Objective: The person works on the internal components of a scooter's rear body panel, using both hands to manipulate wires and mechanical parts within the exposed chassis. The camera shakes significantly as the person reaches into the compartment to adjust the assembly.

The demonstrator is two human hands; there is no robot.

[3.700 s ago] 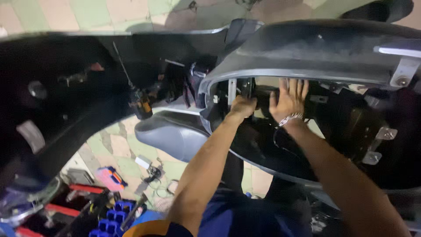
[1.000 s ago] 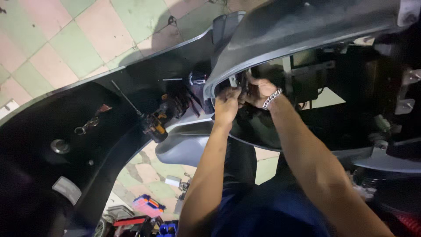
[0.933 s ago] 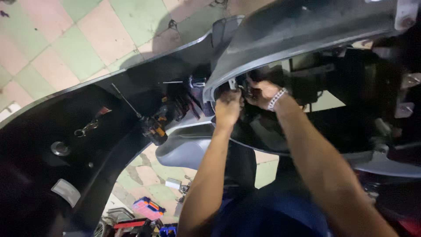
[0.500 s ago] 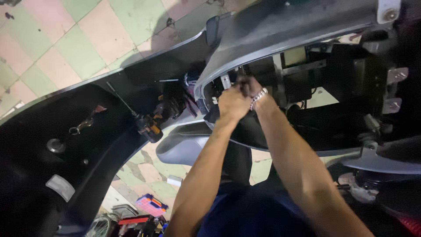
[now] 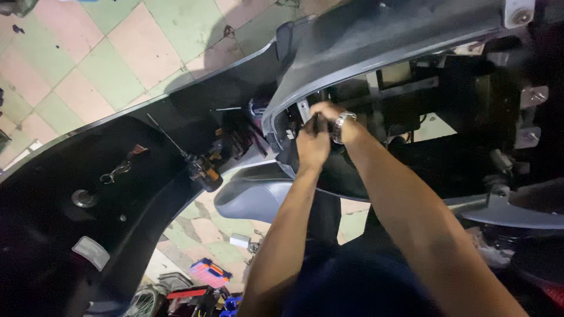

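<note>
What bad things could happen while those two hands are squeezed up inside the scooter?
The left hand and right hand work close together in a tight gap under the grey panel, so knuckles might scrape its edge. The screwdriver rests loose on the black body panel and could slide off. The wrist bracelet might snag on nearby brackets.

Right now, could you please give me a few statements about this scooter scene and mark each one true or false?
1. Both hands meet inside the dark grey plastic scooter body panel. True.
2. The right hand has a bare wrist. False: it wears a silver metal wristband.
3. The left hand rests on the floor. False: it is raised beside the right hand.
4. The orange-handled long-shaft screwdriver lies unheld on the black panel. True.
5. The checked pink and green floor tiles are plain white. False.
</note>
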